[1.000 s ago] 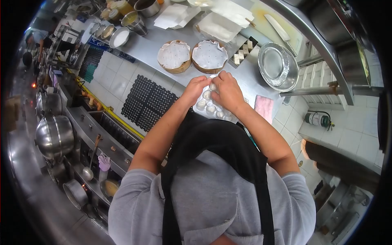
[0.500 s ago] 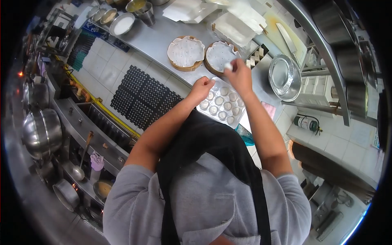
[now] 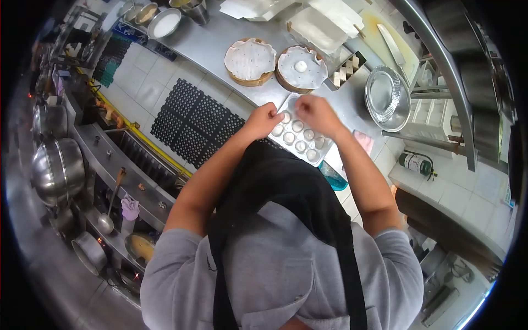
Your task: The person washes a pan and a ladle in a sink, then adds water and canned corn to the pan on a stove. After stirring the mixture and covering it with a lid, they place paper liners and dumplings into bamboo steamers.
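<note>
A light tray [image 3: 312,157] with several round white pieces in cups lies at the counter's near edge. My left hand [image 3: 264,121] is at the tray's left side, its fingers curled near the rim; their tips are too small to tell what they grip. Over the tray's upper part is my right hand [image 3: 318,114], blurred by motion, its fingertips not clear. Beyond them stand two round bamboo steamers lined with white paper. The right steamer [image 3: 313,69] holds one white dumpling [image 3: 300,66] at its middle; the left steamer [image 3: 250,59] shows only its liner.
A knife [image 3: 389,44] rests on a cutting board [image 3: 367,25] at the upper right, with foil pans [image 3: 383,96] below it. White paper [image 3: 322,33] lies behind the steamers. Bowls [image 3: 165,25] stand at the upper left. A stove with pans is at the far left.
My right hand has come back from the right steamer to the tray. The white dumpling it held is now on that steamer's liner. My left hand has shifted slightly left.
</note>
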{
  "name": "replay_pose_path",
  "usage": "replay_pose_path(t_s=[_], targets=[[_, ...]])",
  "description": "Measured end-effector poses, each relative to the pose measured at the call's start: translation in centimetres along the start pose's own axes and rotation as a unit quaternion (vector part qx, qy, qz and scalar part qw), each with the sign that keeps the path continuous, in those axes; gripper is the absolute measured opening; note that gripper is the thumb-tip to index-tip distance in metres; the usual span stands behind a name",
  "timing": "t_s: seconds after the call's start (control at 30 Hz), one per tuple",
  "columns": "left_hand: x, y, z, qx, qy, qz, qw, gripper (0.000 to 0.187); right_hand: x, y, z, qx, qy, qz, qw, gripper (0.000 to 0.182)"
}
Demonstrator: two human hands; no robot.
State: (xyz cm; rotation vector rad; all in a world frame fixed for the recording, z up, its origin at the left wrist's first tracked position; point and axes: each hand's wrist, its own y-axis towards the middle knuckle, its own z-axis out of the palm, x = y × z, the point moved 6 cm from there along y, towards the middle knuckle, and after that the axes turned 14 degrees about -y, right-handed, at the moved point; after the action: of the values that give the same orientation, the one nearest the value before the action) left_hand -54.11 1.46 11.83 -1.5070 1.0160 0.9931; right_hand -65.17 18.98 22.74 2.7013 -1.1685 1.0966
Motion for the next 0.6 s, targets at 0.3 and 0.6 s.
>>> replay_pose_path(t_s=[0.3,0.6], targets=[[-0.4,-0.5,3.0,0.037,-0.258,-0.055,0.964,0.027,0.1,-3.7,2.9,-0.036,-0.039,0.021,0.998,0.050],[0.1,-0.4,4.2,0.031,-0.304,-0.045,0.951,0.024,1.5,-4.9,2.7,-0.045,-0.069,0.061,0.995,0.047]])
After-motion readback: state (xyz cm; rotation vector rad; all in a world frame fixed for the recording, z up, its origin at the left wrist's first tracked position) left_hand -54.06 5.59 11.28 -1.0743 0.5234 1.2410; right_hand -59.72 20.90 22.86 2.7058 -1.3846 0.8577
